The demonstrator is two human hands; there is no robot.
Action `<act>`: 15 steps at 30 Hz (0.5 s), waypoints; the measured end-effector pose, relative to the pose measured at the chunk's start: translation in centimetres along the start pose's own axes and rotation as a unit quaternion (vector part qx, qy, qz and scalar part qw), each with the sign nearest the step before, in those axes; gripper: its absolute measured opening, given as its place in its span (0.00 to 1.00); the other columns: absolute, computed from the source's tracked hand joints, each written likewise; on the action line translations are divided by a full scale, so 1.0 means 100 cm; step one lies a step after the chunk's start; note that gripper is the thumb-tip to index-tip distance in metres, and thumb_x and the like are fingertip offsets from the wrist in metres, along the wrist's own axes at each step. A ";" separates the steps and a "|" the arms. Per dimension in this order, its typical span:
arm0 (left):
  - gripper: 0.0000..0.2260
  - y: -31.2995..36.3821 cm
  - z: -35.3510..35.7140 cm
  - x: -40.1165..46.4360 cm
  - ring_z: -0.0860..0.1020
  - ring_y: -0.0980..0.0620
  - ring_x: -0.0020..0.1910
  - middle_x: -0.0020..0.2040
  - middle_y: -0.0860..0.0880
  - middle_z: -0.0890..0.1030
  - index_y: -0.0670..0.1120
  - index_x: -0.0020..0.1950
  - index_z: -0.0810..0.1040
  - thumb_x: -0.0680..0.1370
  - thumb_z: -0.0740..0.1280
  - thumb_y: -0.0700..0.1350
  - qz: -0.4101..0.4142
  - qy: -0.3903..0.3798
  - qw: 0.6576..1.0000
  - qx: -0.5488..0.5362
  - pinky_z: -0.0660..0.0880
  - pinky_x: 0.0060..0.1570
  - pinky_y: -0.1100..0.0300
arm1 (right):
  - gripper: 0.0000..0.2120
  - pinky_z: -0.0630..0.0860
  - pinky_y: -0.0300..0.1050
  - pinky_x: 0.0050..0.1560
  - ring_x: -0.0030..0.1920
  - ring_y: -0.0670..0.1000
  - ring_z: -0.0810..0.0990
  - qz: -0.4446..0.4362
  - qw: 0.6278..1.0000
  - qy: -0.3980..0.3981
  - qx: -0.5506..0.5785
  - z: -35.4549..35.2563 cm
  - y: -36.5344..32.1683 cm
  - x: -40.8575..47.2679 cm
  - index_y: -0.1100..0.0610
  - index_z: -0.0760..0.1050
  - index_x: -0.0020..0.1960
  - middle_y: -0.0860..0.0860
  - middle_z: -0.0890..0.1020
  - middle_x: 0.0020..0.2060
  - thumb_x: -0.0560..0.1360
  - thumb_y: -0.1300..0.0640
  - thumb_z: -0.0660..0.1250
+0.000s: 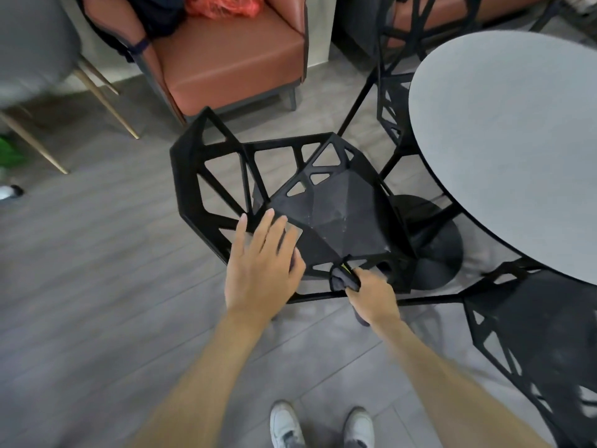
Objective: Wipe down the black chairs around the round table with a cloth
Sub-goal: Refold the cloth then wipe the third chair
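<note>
This looks like a lounge or café-style seating area rather than a private kitchen. A round grey table point(517, 150) stands ringed by angular black chairs point(323, 205), with a brown leather armchair point(232, 63) behind them, all on grey wood-look flooring point(97, 270).

The round table point(517, 150) runs off the right edge, and its top hides part of a far black chair point(392, 101). A dark cloth point(343, 280) shows only partly — bunched inside the right hand point(371, 297). Left edge — a grey seat point(29, 43), blurred and cut off.
</note>
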State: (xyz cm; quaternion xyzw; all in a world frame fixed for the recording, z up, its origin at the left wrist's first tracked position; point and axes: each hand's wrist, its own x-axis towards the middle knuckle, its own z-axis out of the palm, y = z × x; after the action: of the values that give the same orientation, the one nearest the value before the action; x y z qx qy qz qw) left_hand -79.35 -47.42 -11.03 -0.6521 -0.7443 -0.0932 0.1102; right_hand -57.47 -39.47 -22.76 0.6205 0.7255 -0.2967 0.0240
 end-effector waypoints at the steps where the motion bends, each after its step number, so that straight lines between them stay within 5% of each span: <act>1: 0.16 -0.007 0.002 -0.002 0.73 0.44 0.75 0.68 0.44 0.81 0.44 0.66 0.81 0.84 0.60 0.48 0.017 0.009 1.000 0.006 0.63 0.77 0.38 | 0.04 0.77 0.51 0.47 0.46 0.56 0.81 -0.006 1.000 -0.003 0.003 0.002 -0.005 -0.003 0.48 0.73 0.48 0.48 0.80 0.42 0.75 0.51 0.67; 8: 0.16 -0.096 0.010 0.016 0.77 0.45 0.70 0.66 0.44 0.82 0.43 0.64 0.82 0.86 0.58 0.49 0.032 0.022 0.994 0.105 0.62 0.77 0.41 | 0.06 0.75 0.49 0.48 0.47 0.54 0.80 -0.053 0.992 -0.024 0.108 0.037 -0.067 -0.021 0.47 0.70 0.46 0.47 0.80 0.41 0.75 0.52 0.68; 15: 0.18 -0.160 0.022 0.048 0.77 0.43 0.69 0.64 0.42 0.82 0.41 0.65 0.80 0.86 0.58 0.51 0.032 0.043 0.987 0.149 0.61 0.77 0.45 | 0.06 0.79 0.48 0.52 0.49 0.50 0.80 -0.126 0.979 -0.028 0.156 0.075 -0.098 -0.025 0.50 0.72 0.54 0.46 0.79 0.46 0.79 0.53 0.68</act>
State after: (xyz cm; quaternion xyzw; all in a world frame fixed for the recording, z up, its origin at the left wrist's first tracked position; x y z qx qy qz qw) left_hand -95.88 -44.33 -11.65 -0.6475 -0.7229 -0.0061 0.2410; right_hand -68.36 -45.71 -23.97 0.5121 0.7417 -0.4236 -0.0903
